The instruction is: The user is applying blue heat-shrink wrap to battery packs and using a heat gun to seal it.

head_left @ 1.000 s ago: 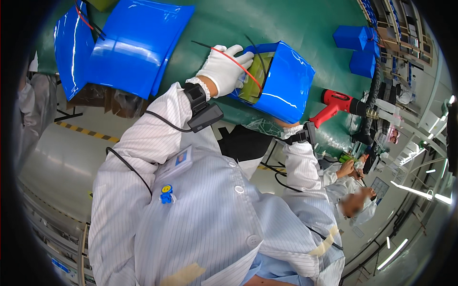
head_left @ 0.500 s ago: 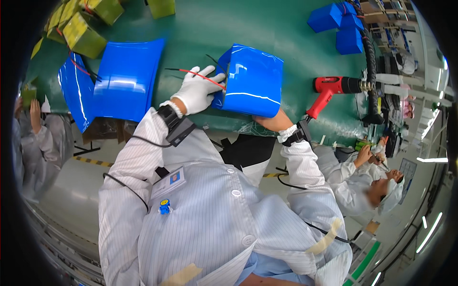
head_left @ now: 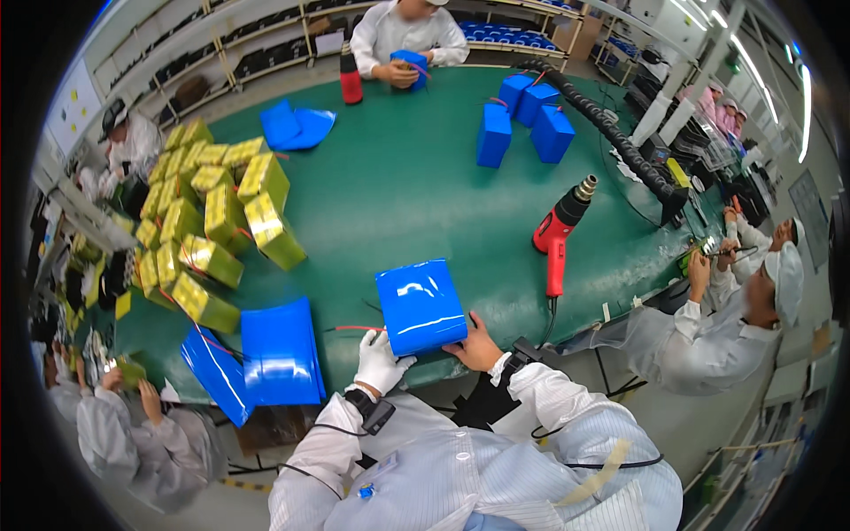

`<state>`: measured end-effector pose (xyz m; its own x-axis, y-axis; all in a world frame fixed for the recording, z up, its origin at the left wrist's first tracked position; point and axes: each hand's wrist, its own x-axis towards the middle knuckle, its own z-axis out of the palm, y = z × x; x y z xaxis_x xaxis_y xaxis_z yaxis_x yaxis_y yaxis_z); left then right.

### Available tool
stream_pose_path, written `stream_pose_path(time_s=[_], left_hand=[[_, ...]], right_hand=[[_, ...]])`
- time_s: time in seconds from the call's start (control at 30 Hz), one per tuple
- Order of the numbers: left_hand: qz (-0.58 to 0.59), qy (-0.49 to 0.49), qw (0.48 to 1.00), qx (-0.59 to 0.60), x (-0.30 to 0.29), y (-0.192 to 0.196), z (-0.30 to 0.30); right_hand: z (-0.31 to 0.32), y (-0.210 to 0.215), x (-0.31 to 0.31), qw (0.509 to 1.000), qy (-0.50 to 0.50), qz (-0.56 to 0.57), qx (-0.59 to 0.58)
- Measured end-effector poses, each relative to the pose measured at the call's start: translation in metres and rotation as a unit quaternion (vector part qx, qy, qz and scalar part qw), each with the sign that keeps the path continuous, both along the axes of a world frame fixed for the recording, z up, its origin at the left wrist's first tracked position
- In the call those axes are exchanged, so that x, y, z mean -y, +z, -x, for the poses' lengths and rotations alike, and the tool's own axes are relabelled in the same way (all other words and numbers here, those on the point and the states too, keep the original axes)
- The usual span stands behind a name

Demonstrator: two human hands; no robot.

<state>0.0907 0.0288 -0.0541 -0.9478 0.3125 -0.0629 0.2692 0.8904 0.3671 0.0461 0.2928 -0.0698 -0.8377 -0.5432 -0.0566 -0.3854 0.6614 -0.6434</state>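
Observation:
A blue plastic sleeve [head_left: 421, 305] lies on the green table before me, wrapped around a block whose body is hidden. A red wire [head_left: 354, 328] and a dark one stick out at its left end. My left hand [head_left: 381, 367], in a white glove, grips the near left corner. At the near right corner my bare right hand [head_left: 481, 343] holds on, with some fingers hidden. Left of my hands lie flat blue sleeves [head_left: 282, 354]. To the right stands a red heat gun [head_left: 556, 239], nozzle tilted upward.
Several yellow-green battery packs [head_left: 226, 217] crowd the table's left. Several blue-wrapped packs [head_left: 494, 135] stand at the far right, beside a black flexible hose [head_left: 611, 142]. More blue sleeves [head_left: 297, 126] lie farther back. A co-worker [head_left: 409, 35] sits across the table; others work at both sides.
The view has tilted up, bringing in the far table and a co-worker. My left hand has gone from spread fingers at the sleeve's open end to its near corner. My right hand now shows more.

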Motion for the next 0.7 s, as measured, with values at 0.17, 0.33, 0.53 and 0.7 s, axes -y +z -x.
stream_pose_path(time_s=[0.17, 0.33, 0.53, 0.7], left_hand=[[-0.023, 0.030, 0.999, -0.005, 0.001, -0.010, 0.005], [-0.011, 0.026, 0.999, -0.037, 0.003, -0.022, 0.008], [-0.119, 0.071, 0.990, -0.024, 0.005, -0.011, 0.005], [-0.106, 0.008, 0.992, -0.068, 0.003, 0.002, 0.010]], right_hand=[[0.004, -0.004, 0.004, 1.000, -0.001, 0.001, -0.028], [0.011, 0.000, 0.006, 1.000, 0.013, 0.006, -0.023], [0.001, -0.007, 0.011, 0.998, 0.022, 0.004, -0.065], [-0.004, -0.011, 0.001, 0.994, 0.016, -0.003, -0.110]])
